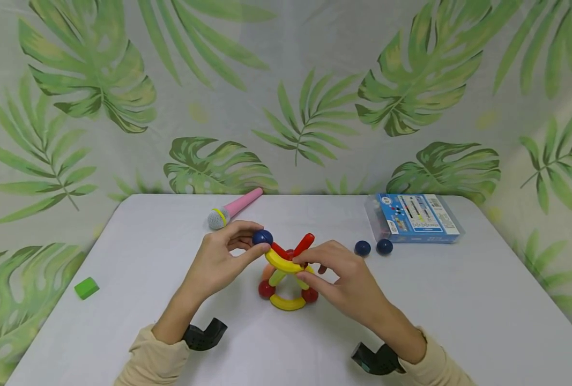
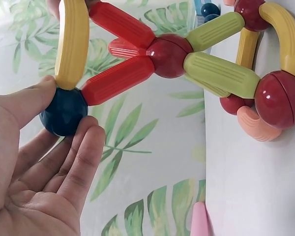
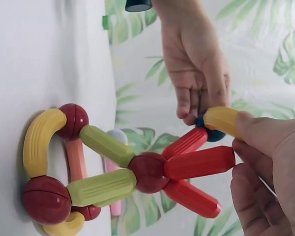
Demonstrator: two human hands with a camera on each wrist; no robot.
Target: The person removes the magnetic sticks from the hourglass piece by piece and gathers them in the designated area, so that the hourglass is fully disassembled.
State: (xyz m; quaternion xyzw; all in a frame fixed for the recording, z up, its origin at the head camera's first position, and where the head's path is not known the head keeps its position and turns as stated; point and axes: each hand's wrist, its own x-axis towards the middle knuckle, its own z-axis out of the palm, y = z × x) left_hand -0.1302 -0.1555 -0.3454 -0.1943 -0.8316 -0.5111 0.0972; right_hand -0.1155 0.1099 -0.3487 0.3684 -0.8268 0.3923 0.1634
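Observation:
A toy frame of rods and balls stands on the table. Its base has red balls (image 1: 266, 289) joined by curved yellow (image 1: 287, 304) and orange rods. Light green rods (image 2: 221, 76) rise to a central red ball (image 2: 171, 56), from which red rods (image 3: 200, 162) spread upward. My left hand (image 1: 218, 265) pinches a dark blue ball (image 2: 64, 115) at the tip of one red rod. With thumb and fingers, my right hand (image 1: 346, 276) holds a curved yellow rod (image 2: 73, 44); its other end touches the blue ball. Behind my right fingers, part of the frame is hidden in the head view.
Two dark blue balls (image 1: 362, 248) lie right of the frame, before a clear plastic box (image 1: 421, 219) with a blue label. A pink toy microphone (image 1: 235, 208) lies at the back. At the left is a green block (image 1: 87, 288). Leaf-patterned cloth hangs behind the white table (image 1: 170, 230).

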